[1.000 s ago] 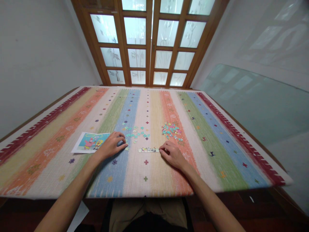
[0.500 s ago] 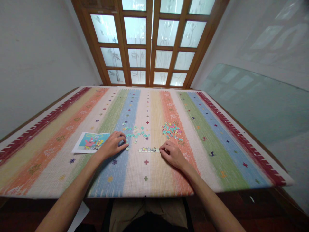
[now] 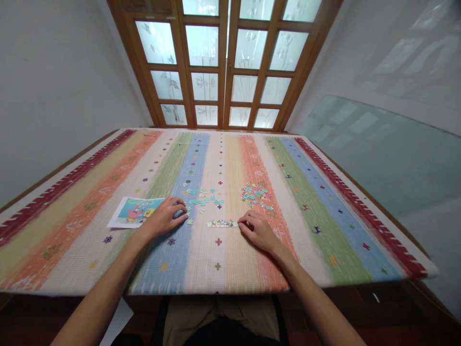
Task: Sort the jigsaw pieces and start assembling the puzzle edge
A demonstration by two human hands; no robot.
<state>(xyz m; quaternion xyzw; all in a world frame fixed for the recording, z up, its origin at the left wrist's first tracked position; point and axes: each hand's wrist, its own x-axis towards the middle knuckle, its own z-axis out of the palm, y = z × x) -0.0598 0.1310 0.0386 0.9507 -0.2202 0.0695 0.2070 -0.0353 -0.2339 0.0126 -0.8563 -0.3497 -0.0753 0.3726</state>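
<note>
My left hand (image 3: 168, 216) rests on the cloth over the right edge of a printed picture card (image 3: 124, 214). Its fingers are bent and apart, and a loose jigsaw piece (image 3: 189, 222) lies just beyond the thumb tip. My right hand (image 3: 255, 229) has its fingers pressed together at the right end of a short strip of joined jigsaw pieces (image 3: 222, 223). That strip lies flat in front of me, and its right tip is partly covered by the fingertips.
Scattered turquoise jigsaw pieces (image 3: 202, 196) lie beyond the strip. A denser pile of mixed pieces (image 3: 255, 193) sits to the right. A striped cloth (image 3: 218, 259) covers the table. Wooden glazed doors (image 3: 226, 72) stand behind it.
My left hand has drawn slightly back to the left, so the loose jigsaw piece by its thumb now shows apart from it. My right hand and the strip have stayed put.
</note>
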